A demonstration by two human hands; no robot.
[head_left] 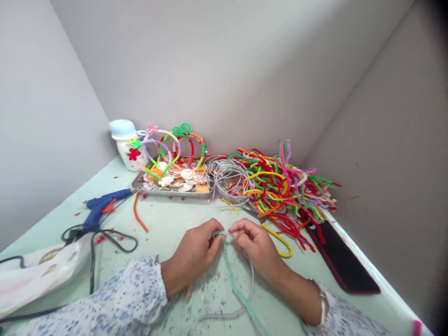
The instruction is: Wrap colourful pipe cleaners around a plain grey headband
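My left hand (198,245) pinches a mint-green pipe cleaner (233,275) between thumb and fingertips near the middle of the table. The pipe cleaner's long end hangs down towards the front edge. Just to the right, the thumb and fingers of my right hand (257,245) are closed around a thin grey wire (252,280), close to the pipe cleaner's upper end. That wire curves down below the hands and crosses behind the pipe cleaner, its other end lying to the left. Fingers hide the exact point where wire and pipe cleaner meet.
Behind my hands stand a metal tray (168,190) of shells, decorated hoops (203,151), coiled wire (233,182) and a heap of colourful pipe cleaners (280,182). A blue glue gun (96,212) with its cord, a white bottle (126,144) and a black flat object (345,259) lie around.
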